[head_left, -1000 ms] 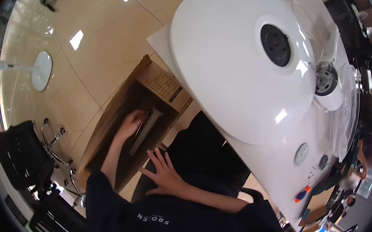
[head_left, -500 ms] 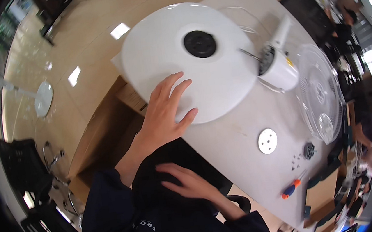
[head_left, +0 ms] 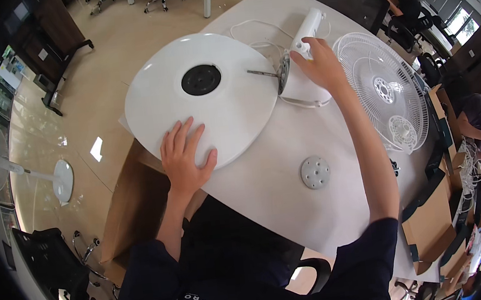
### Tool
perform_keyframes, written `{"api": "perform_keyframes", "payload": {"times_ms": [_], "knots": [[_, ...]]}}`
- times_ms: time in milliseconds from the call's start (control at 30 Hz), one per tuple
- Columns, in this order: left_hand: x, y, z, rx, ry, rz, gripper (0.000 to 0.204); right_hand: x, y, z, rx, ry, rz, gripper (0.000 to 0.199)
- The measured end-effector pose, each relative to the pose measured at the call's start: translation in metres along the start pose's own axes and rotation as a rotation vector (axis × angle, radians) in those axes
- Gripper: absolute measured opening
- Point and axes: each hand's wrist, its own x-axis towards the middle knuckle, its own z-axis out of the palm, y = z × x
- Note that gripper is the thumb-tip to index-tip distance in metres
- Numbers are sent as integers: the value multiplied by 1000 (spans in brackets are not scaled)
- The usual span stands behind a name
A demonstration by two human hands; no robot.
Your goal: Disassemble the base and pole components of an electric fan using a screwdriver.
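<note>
— Left hand (head_left: 185, 156)?
— Flat, fingers spread, pressing on the round white fan base (head_left: 206, 104) at the white table (head_left: 268, 188) edge. Grips nothing.
— Right hand (head_left: 319, 65)?
— Curled around the white fan motor unit (head_left: 302, 41), just beside the base. Grille (head_left: 383, 88) lies near.

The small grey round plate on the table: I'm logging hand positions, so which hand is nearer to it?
Left. The left hand rests on the white round base, beside the grey plate; the right hand grips the motor unit, farther back.
</note>
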Motion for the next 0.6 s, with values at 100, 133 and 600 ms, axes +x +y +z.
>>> {"api": "perform_keyframes", "payload": {"times_ms": [100,133,600], "knots": [[-5,-4,-5,3,-7,-28,49,59,8,46,-132,-100,203,68],[-5,-5,-8,29,3,-35,49,76,13,50,-30,-333,372,70],[4,0,-13,-19,-5,-36,47,110,67,73,236,-620,714,81]]}}
